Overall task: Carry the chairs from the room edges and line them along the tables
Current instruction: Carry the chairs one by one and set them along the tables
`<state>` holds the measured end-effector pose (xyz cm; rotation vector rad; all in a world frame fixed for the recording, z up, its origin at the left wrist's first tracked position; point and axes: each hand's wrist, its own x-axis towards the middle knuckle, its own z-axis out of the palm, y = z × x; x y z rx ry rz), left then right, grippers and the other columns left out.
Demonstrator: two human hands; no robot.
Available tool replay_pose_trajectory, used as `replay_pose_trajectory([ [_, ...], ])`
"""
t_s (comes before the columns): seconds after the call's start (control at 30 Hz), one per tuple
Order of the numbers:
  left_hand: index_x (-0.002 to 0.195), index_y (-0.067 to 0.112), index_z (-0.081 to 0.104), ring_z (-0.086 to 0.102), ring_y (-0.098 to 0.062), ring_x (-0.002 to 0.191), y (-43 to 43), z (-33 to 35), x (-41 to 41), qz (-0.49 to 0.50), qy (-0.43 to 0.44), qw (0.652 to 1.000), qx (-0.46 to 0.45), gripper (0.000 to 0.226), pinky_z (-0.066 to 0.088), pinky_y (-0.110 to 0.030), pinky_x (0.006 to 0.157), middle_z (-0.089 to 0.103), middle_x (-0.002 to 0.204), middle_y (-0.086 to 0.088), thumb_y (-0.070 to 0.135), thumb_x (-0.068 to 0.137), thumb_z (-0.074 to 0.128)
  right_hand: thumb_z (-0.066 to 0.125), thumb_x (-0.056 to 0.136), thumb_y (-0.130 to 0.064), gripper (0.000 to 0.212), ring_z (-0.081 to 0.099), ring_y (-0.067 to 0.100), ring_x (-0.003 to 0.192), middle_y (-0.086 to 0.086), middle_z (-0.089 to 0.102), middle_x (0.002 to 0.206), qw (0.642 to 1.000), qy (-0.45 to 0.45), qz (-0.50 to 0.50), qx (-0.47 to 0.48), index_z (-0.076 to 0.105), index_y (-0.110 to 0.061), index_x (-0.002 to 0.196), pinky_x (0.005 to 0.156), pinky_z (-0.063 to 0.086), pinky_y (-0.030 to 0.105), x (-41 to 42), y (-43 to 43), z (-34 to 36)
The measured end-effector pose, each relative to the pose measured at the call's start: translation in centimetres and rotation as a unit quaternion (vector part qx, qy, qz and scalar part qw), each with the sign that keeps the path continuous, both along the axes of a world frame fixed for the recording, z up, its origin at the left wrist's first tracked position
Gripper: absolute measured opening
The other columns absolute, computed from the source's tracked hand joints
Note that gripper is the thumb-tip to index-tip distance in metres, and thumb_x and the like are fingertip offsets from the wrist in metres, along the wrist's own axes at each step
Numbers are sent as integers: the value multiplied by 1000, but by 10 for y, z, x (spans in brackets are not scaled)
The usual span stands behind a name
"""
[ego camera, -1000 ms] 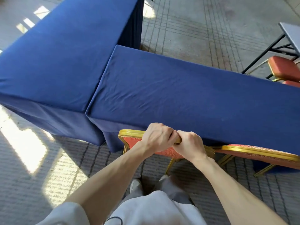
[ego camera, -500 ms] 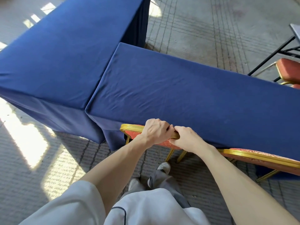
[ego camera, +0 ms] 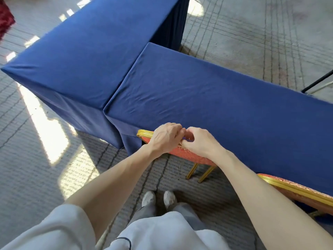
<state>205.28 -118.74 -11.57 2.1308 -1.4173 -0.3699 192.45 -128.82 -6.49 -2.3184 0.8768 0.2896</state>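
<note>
A red-padded chair with a gold frame [ego camera: 193,156] stands pushed against the long side of a blue-draped table [ego camera: 216,98], near its left corner. My left hand [ego camera: 165,138] grips the top rail of the chair's back. My right hand [ego camera: 200,142] is right beside it, its heel on the chair back. Its fingers are loosely curled, and blue cloth shows through the gap under them. A second matching chair [ego camera: 297,189] stands along the same table side at the right, partly cut off by the frame edge.
A second blue-draped table [ego camera: 93,51] butts against the first at an angle on the left. Grey patterned carpet [ego camera: 261,33] lies all around, with sunlit patches at left. A black table leg [ego camera: 317,82] shows at far right. My feet [ego camera: 158,198] stand just behind the chair.
The chair has slid closer under the table edge. My right hand's fingers have lifted off the rail. The view has shifted, and the far red chair at right is out of frame.
</note>
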Motion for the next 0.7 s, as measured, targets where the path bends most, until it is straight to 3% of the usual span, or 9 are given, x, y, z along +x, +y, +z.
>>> replay_pose_trajectory([
  [0.1, 74, 16, 53, 55, -19, 76, 20, 22, 18, 97, 13, 995, 24, 34, 41, -37, 65, 59, 77, 3, 34, 100, 41, 58, 88, -54, 32, 63, 11, 94, -13, 66, 103, 997, -55, 58, -9, 60, -31, 111, 83, 56, 41, 31, 1, 10],
  [0.27, 83, 25, 54, 54, -14, 86, 104, 60, 42, 261, 46, 962, 62, 33, 44, -37, 75, 60, 85, 10, 45, 100, 35, 62, 85, -48, 25, 63, 4, 96, -16, 68, 98, 973, -167, 158, 34, 60, -36, 107, 87, 54, 40, 97, 50, 24],
  [0.47, 97, 19, 64, 63, -22, 91, 252, 99, 58, 479, 108, 871, 8, 61, 49, -44, 86, 68, 95, -1, 65, 89, 24, 68, 88, -31, 28, 66, 6, 94, -12, 70, 95, 911, -283, 284, 97, 63, -24, 115, 89, 54, 35, 169, 181, 57],
  [0.57, 104, 18, 64, 64, -22, 92, 353, 123, 53, 562, 91, 821, -36, 53, 51, -45, 85, 69, 99, -2, 58, 94, 31, 68, 88, -31, 31, 65, 5, 92, -13, 69, 94, 874, -295, 370, 116, 62, -22, 117, 89, 54, 35, 194, 279, 78],
  [0.7, 113, 21, 62, 60, -16, 94, 484, 155, 40, 637, 52, 764, -83, 37, 40, -25, 66, 63, 100, 4, 47, 103, 39, 67, 90, -31, 38, 63, 7, 97, -8, 67, 103, 827, -298, 455, 141, 58, -19, 124, 92, 54, 36, 213, 414, 99],
])
